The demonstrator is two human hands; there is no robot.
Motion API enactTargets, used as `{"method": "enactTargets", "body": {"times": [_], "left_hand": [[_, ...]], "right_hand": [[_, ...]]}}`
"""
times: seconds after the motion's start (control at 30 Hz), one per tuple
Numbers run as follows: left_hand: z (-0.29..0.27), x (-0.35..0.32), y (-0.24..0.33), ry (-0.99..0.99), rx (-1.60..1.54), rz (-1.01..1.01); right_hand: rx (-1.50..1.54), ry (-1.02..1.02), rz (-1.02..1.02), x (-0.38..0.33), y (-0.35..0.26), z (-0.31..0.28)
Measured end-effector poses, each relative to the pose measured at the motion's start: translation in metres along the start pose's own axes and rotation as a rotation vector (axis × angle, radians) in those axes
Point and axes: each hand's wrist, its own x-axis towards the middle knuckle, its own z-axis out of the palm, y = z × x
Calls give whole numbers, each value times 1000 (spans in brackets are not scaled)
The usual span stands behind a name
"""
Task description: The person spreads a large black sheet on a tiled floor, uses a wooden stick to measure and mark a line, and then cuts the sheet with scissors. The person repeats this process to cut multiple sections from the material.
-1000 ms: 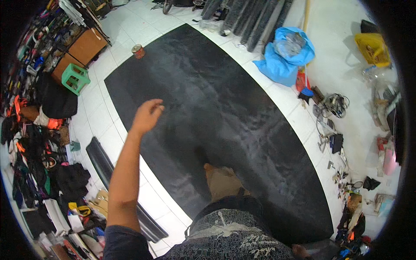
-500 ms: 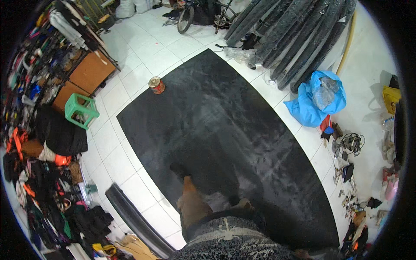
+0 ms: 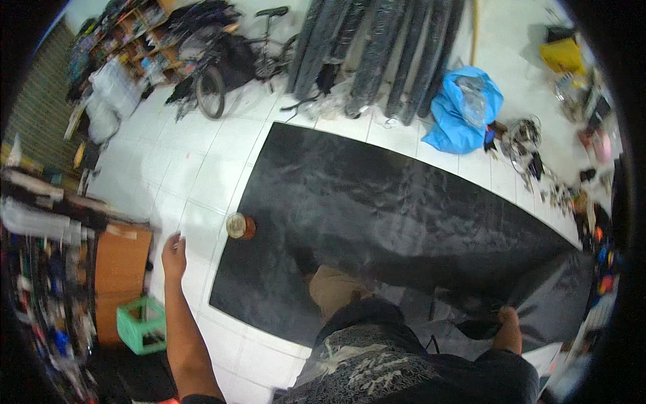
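A large black sheet (image 3: 390, 209) lies spread on the white tiled floor. A small orange-brown can (image 3: 239, 226) stands on its near left corner area. My left hand (image 3: 173, 254) hangs over the white tiles left of the sheet, fingers loosely curled, holding nothing, a short way from the can. My right hand (image 3: 507, 318) is at the lower right, closed on a raised edge of the black sheet. My legs and patterned shirt (image 3: 377, 363) fill the bottom middle.
A green crate (image 3: 141, 324) and a brown wooden box (image 3: 120, 269) stand at the left by cluttered shelves. A bicycle (image 3: 229, 74) and several dark rolls (image 3: 377, 54) lean at the back. A blue bag (image 3: 464, 111) and small clutter lie at the right.
The view has swung left and my body has turned. My left arm has come back into view beside the can, and my right hand now shows, gripping the sheet's edge.
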Motion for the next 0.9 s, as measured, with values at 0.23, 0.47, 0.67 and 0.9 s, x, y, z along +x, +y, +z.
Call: {"method": "enactTargets", "body": {"times": [0.23, 0.47, 0.67, 0.9], "left_hand": [[31, 251, -21, -275, -234, 170], [33, 264, -247, -902, 407, -44], [57, 479, -266, -966, 434, 25], [72, 792, -171, -848, 183, 403]], "right_hand": [[293, 147, 475, -105, -194, -55], [599, 257, 632, -219, -446, -145], [649, 381, 703, -308, -616, -147], [718, 327, 725, -414, -809, -158]]}}
